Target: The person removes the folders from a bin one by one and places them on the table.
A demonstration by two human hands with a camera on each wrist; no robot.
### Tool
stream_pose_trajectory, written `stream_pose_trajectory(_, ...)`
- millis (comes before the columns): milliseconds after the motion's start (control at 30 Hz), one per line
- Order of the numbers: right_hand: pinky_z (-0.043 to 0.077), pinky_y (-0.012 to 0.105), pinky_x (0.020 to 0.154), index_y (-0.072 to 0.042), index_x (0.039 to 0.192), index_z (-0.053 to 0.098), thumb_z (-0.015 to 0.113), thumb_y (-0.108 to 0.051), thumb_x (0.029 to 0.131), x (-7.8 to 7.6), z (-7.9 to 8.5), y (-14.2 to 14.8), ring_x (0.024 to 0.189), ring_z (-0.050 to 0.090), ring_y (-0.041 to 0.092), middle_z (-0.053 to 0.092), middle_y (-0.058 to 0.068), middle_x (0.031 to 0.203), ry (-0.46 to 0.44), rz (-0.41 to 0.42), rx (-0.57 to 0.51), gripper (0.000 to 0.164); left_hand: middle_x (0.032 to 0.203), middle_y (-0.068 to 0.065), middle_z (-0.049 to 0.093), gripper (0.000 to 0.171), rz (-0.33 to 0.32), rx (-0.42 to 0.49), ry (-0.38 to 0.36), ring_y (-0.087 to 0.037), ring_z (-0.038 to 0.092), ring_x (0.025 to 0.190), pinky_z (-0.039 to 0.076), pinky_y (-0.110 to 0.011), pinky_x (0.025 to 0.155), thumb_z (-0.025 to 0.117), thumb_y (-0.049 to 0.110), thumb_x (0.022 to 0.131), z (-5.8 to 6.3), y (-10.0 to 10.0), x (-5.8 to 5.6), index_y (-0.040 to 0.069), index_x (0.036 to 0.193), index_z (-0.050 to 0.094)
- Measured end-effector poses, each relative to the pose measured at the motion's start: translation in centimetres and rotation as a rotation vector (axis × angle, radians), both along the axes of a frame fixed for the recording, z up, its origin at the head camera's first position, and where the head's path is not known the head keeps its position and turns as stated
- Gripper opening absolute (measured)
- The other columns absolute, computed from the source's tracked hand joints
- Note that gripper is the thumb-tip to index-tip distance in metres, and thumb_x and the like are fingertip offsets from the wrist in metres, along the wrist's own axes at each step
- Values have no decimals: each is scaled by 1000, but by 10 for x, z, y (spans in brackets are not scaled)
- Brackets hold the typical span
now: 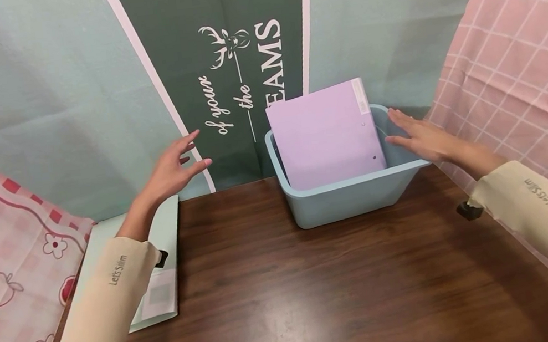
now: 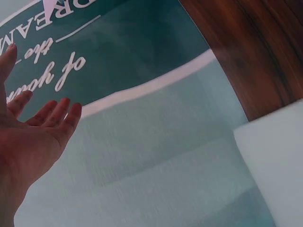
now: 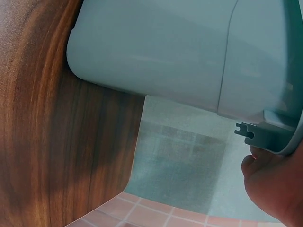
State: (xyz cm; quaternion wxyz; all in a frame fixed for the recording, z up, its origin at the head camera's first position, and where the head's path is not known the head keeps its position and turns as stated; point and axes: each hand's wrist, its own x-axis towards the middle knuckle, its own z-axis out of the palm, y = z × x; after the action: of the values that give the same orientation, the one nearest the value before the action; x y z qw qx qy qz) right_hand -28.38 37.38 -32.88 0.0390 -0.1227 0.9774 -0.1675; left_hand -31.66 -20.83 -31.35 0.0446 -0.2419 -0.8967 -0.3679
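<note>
In the head view, my left hand point(image 1: 173, 167) hovers in the air with fingers spread and nothing in them. Below its wrist, a pale mint folder point(image 1: 167, 232) lies on the table, partly covered by the sleeve. My right hand point(image 1: 423, 137) is at the right rim of a light blue plastic bin point(image 1: 347, 199), its visible fingers fairly straight and the thumb apart. Up close in the right wrist view, the hand point(image 3: 274, 184) is beside the bin's rim handle; contact is unclear. A lavender binder point(image 1: 325, 137) leans upright inside the bin, rising above the rim.
The dark wooden table point(image 1: 277, 293) extends in front of the bin. A green curtain with white lettering point(image 1: 217, 10) hangs behind. Pink checked cloth point(image 1: 506, 40) hangs at the right, and a fruit-patterned cloth point(image 1: 11, 249) at the left.
</note>
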Motion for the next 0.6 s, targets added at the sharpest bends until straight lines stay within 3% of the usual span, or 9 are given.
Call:
stream_pose_trajectory(200,5,69,126,-4,169,0,42,-52,112,-2,-2,-1,160,2,48,-4,21,175,13,12,-5,85,169,-19,35,80,-33,23,8,-41,43,150,40,-59,119,77,22,99,-1,17,-4,11,166,35)
stream_pose_trajectory(600,6,69,126,-5,169,-1,40,-53,112,0,-2,2,160,4,50,-4,20,176,27,0,-16,85,171,-11,34,79,-84,148,-75,-35,41,153,37,-55,123,76,26,100,2,56,-18,18,167,35)
